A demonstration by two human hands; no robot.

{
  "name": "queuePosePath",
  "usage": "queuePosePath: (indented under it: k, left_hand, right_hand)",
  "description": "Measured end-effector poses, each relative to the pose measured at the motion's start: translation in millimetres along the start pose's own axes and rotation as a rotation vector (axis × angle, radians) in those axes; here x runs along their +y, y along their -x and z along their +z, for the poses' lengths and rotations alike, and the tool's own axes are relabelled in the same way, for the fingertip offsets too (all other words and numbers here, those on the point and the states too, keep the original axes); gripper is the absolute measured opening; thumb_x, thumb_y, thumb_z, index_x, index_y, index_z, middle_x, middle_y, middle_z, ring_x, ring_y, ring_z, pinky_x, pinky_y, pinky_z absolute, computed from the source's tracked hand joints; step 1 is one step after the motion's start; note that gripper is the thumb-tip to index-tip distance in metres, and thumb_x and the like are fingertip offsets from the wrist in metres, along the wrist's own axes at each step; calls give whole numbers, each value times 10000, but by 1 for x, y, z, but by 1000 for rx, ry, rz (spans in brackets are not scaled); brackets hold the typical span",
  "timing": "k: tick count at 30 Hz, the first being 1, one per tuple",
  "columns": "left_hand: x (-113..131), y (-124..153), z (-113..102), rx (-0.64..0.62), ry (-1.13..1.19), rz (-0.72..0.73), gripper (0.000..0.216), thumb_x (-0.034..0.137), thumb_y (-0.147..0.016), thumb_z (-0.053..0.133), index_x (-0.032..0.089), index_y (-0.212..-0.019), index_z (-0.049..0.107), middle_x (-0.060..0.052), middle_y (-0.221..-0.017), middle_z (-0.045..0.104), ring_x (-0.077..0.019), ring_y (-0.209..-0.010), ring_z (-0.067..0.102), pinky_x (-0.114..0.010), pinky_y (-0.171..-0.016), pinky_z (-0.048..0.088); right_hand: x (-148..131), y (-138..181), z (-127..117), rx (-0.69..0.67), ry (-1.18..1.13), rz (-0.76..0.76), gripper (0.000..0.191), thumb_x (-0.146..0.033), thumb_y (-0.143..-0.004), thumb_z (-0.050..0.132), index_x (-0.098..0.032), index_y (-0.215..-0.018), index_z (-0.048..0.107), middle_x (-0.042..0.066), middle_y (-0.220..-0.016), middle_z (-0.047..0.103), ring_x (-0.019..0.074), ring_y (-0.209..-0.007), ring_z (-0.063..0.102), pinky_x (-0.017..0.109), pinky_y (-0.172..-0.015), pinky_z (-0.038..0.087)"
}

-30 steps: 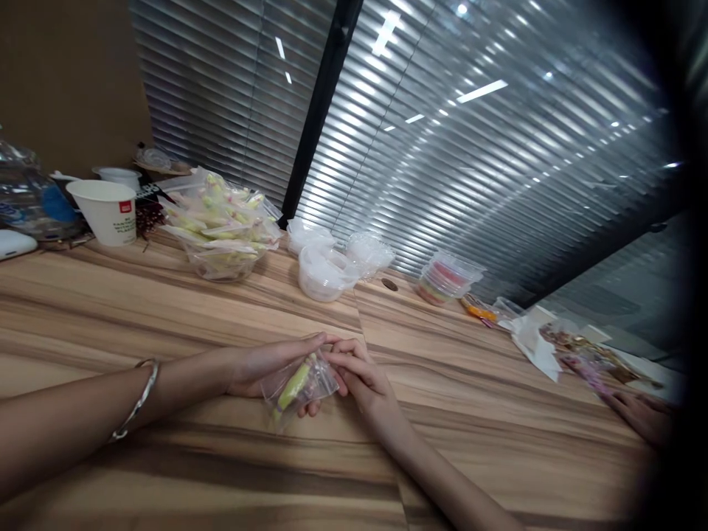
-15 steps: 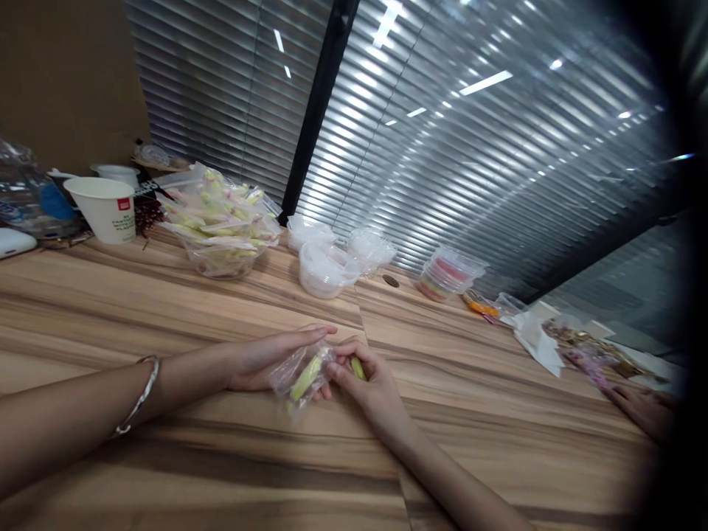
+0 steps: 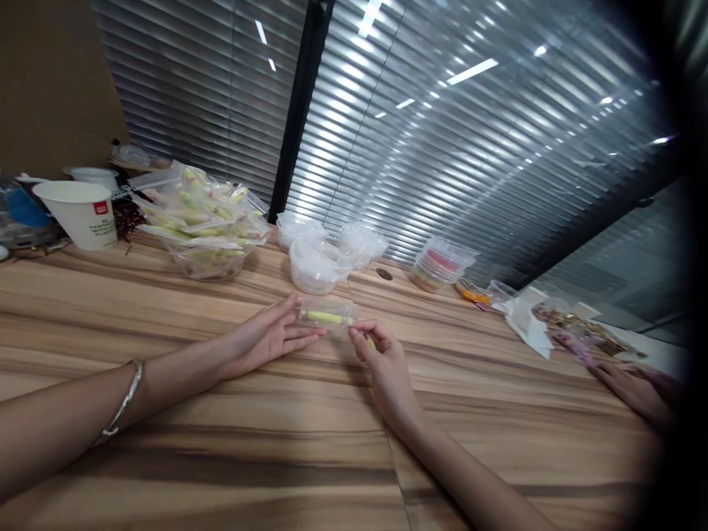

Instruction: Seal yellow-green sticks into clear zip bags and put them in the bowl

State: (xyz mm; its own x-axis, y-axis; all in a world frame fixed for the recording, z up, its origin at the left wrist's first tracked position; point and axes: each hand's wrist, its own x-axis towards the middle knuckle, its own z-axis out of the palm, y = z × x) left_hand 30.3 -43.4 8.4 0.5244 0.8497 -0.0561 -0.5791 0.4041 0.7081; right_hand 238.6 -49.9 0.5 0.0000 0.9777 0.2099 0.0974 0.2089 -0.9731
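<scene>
My left hand (image 3: 264,337) and my right hand (image 3: 381,358) hold a small clear plastic bag (image 3: 326,316) between them, just above the wooden table (image 3: 221,442). Inside the bag lies a yellow-green stick. The left fingers pinch the bag's left end, and a silver bangle (image 3: 119,413) circles that wrist. The right fingers are curled on the bag's right end, and something yellow-green shows inside them. The bag is stretched flat and level.
A clear bowl heaped with similar filled bags (image 3: 202,221) stands at the back left beside a white paper cup (image 3: 77,212). Stacked clear plastic tubs (image 3: 315,264) and a tub of coloured pieces (image 3: 439,264) sit behind. Another person's hand (image 3: 630,387) rests at the far right among wrappers.
Both hands have lifted the bag and moved it farther from me. It was crumpled and tilted before; now it is pulled flat between the fingertips.
</scene>
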Motion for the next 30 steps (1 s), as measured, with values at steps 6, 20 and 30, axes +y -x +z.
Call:
queuePosePath:
  k: [6,20,30]
  left_hand:
    - [-5,-2,-3,114,-107,29,245,166,-808,625,142,-1045,568,-117,-1177,598,-202,-1008,625,-359,-1014,411]
    - [-7,-4,-6,131,-192,11,192,181,-809,624,136,-996,629,-91,-1072,636,-143,-840,645,-291,-856,506]
    - [-5,-4,-7,99,-170,3,212,264,-838,590,162,-1016,642,-100,-1170,600,-168,-956,605,-317,-881,495]
  right_hand:
    - [1,-1,1,-55,1,19,135,-310,-774,626,-189,-830,601,-7,-798,547,113,-655,424,244,-596,329]
    - [-1,-3,-9,-141,389,-365,163,-256,-819,595,-238,-958,680,36,-875,557,140,-702,496,289,-660,408]
    - [0,-6,-9,-180,275,-343,141,-232,-854,539,-243,-917,665,39,-923,589,180,-897,544,318,-791,419]
